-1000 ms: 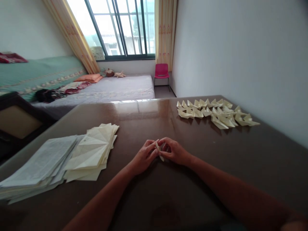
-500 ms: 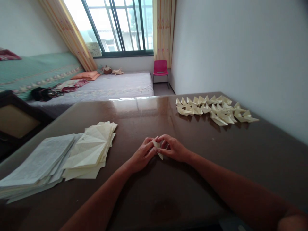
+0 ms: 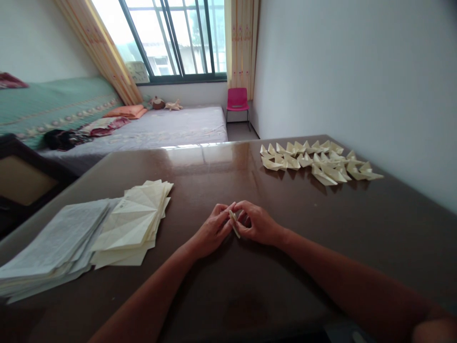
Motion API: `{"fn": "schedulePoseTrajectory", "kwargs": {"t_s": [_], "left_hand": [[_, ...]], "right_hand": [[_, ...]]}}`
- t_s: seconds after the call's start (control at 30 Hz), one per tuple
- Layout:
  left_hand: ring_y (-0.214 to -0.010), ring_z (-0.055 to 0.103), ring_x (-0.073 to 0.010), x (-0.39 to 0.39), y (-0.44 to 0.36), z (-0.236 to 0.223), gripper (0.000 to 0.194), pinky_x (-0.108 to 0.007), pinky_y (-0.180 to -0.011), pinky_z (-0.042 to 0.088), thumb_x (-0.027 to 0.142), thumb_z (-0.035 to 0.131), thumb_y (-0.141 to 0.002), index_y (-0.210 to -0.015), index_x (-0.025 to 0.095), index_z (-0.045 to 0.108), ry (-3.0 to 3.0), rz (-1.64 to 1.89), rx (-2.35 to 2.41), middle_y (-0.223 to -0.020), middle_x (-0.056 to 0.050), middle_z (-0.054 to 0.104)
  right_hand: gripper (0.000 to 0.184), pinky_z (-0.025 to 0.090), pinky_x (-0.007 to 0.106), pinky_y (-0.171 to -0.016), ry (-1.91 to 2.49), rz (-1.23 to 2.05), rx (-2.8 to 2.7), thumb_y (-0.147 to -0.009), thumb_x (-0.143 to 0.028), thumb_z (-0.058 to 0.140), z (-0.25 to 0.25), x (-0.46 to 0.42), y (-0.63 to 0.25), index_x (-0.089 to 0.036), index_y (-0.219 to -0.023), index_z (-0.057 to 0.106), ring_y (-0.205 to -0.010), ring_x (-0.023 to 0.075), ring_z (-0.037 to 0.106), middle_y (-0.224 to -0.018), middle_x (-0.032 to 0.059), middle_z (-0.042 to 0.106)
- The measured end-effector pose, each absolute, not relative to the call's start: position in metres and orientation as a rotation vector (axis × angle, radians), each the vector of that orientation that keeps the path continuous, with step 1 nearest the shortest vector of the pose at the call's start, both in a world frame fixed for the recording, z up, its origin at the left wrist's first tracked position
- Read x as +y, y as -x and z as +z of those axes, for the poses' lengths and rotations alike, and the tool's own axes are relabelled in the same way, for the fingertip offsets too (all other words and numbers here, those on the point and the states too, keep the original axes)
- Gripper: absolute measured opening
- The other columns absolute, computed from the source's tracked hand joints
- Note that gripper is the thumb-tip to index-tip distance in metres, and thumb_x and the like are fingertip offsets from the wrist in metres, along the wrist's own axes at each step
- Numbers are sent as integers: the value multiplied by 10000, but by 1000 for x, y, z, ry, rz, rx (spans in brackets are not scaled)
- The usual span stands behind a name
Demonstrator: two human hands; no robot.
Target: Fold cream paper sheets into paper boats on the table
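Between my two hands is a small folded piece of cream paper [image 3: 233, 222], seen nearly edge-on. My left hand [image 3: 216, 227] pinches it from the left, and my right hand [image 3: 257, 223] pinches it from the right with thumb and fingers. My fingertips meet at its upper end and hide much of it, while its lower tip sticks out below the thumbs. Toward the far right of the brown table [image 3: 200, 183] stand several folded cream paper boats [image 3: 324, 162] in rows. To the left lies a pile of creased cream sheets [image 3: 130, 219].
A stack of greyish printed sheets [image 3: 57, 238] lies beside the cream pile at the table's left. Past the far edge are a bed [image 3: 193, 121] and a pink chair [image 3: 238, 100]. A white wall [image 3: 350, 81] runs along the right side, and a dark wooden chair [image 3: 32, 178] stands at left.
The folded paper turned to show its face half a second ago and is nearly edge-on again now. Both hands keep their pinch. The whole view has shifted slightly.
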State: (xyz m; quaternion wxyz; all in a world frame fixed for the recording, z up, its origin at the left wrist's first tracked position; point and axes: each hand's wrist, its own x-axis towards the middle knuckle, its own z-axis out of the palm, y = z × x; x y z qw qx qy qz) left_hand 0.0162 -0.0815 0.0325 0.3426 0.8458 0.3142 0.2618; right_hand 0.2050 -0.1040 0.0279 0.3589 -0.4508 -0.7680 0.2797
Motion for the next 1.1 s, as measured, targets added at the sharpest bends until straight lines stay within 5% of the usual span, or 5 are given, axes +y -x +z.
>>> {"fn": "schedulePoseTrajectory", "kwargs": {"t_s": [0.27,0.53,0.77,1.1], "left_hand": [[-957,542,-166,-85,-24,18,574,-338,-902,480,206,418,-888,-1446,237,288,-2334,740,992,-1177,-93,454],[-873,546,-158,-84,-28,18,542,-316,-843,482,127,454,-816,-1345,241,430,-2321,773,1127,-1054,-56,499],[-819,536,-154,-80,-30,14,504,-313,-790,467,148,454,-837,-1332,225,403,-2285,820,1137,-1009,-46,510],[-697,493,-115,-70,-24,12,157,-241,-632,414,103,508,-727,-851,198,497,-2233,824,1167,-834,16,498]], "right_hand": [[215,469,270,-695,1202,515,-1997,-841,-209,514,20,-107,-195,-211,-1050,461,-715,127,553,-965,42,545],[261,440,289,-768,1155,427,-2002,-762,-72,497,19,-103,-195,-215,-979,465,-855,171,519,-936,39,512],[165,434,276,-709,1196,549,-1940,-806,-156,509,10,-97,-194,-213,-955,466,-781,155,513,-880,22,519],[211,412,241,-698,1145,558,-1993,-739,-42,489,12,-93,-201,-206,-872,494,-764,137,505,-869,11,516]]}}
